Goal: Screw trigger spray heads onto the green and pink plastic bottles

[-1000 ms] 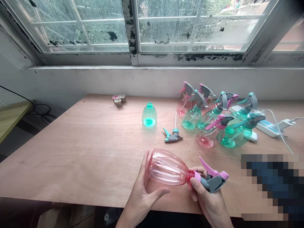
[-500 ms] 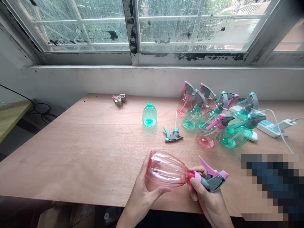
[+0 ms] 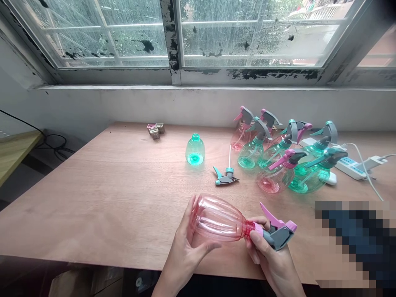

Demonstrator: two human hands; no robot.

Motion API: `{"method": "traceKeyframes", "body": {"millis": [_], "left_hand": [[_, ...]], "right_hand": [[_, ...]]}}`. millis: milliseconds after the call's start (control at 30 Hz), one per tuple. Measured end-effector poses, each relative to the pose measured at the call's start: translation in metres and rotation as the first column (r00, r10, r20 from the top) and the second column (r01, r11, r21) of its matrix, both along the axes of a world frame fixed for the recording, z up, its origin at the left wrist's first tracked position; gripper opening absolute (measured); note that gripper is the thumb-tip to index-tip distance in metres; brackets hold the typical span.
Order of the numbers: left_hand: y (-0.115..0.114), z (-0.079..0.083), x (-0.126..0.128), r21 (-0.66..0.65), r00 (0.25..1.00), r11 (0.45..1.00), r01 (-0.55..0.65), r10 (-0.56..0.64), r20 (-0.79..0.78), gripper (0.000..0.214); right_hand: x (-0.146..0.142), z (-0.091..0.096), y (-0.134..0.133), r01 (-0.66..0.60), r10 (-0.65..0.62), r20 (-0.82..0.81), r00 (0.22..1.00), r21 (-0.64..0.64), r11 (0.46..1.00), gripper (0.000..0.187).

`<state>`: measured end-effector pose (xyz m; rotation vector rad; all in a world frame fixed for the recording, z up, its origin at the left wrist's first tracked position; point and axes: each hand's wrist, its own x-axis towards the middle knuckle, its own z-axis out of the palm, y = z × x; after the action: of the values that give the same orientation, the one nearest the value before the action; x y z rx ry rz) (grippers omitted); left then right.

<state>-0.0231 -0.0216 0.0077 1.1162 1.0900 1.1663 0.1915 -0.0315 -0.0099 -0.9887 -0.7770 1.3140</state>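
A clear pink spray bottle (image 3: 218, 218) lies sideways in the air above the table's front edge, its base to the left. My left hand (image 3: 185, 247) cups the base end, with the thumb stretched along the underside. At the neck, my right hand (image 3: 270, 251) pinches the pink collar of the grey and pink spray head (image 3: 280, 233). The collar sits against the bottle's threaded neck. Beyond my hands lies a loose grey and teal spray head (image 3: 227, 177) with its tube pointing up the table. An uncapped green bottle (image 3: 195, 150) stands to its left.
Several pink and green spray bottles (image 3: 275, 177) with heads on stand grouped at the right. Behind them is a white power strip (image 3: 351, 167) with cables. Small square blocks (image 3: 154, 131) sit at the far left. A pixelated patch (image 3: 355, 243) covers the right front.
The bottle's base end has tilted up very slightly, and my right thumb has shifted a little on the collar. Everything else stays as it was.
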Motion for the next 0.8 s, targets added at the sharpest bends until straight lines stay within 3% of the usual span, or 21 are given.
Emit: {"method": "traceKeyframes", "body": {"millis": [100, 333, 433, 600, 800], "left_hand": [[-0.0002, -0.0004, -0.001, -0.017, 1.0, 1.0, -0.002, 0.002, 0.013, 0.115], [-0.0003, 0.0048, -0.0004, -0.017, 0.998, 0.999, 0.045, -0.045, -0.038, 0.102], [-0.0034, 0.0054, 0.002, 0.004, 0.998, 1.0, 0.009, -0.009, -0.065, 0.095], [-0.0062, 0.0068, 0.0017, -0.047, 1.0, 0.999, 0.015, -0.015, 0.002, 0.11], [-0.004, 0.0033, -0.0022, -0.037, 0.997, 0.997, 0.07, -0.071, -0.029, 0.098]], "right_hand": [[-0.0008, -0.0022, -0.0017, 0.024, -0.023, 0.055, 0.998, -0.015, 1.0, 0.036], [0.0016, -0.0057, 0.0005, -0.006, 0.005, 0.027, 1.0, 0.011, 1.0, 0.033], [0.0008, -0.0022, 0.0004, 0.005, -0.005, -0.003, 1.0, 0.01, 1.0, 0.032], [-0.0014, 0.0004, -0.0022, 0.047, -0.046, 0.032, 0.998, -0.032, 0.998, 0.036], [-0.0006, 0.001, -0.0018, 0.05, -0.05, 0.004, 0.999, -0.028, 0.998, 0.034]]}}
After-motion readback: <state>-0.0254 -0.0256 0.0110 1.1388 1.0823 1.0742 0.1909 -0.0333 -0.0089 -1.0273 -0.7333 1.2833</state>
